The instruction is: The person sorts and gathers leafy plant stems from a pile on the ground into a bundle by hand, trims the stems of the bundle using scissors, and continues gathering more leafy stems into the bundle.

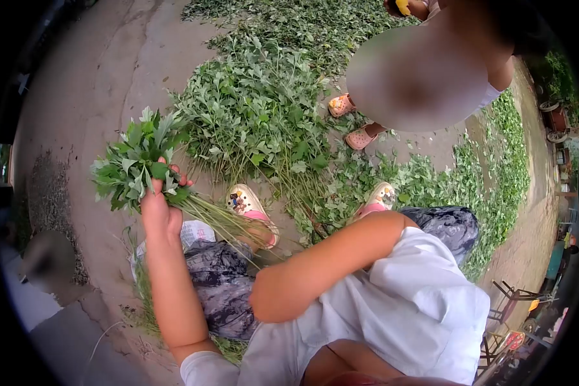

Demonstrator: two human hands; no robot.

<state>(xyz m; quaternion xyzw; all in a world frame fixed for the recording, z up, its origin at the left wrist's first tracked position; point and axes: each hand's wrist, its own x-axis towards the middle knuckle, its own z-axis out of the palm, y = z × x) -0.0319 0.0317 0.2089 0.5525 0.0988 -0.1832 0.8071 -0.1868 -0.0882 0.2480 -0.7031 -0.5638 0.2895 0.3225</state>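
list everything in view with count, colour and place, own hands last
Bunch of leafy stems: 1, green, in the left hand
Leafy heap: 1, green, on the ground ahead
Spread leaves: uncounted, green, top and right
Printed sack-like item: 1, white, beside the left leg
Other person: 1, colours mostly blurred, top right
Other person's clogs: 2, coral, top right
Chair-like frames: several, dark, lower right
Own clogs: 2, cream and pink, on the feet
Patterned bottoms: 1 pair, dark grey, on the legs
Shirt: 1, white, on the torso
Left hand: 1, bare, closed around the bunch
Right hand: 1, bare, by the left thigh
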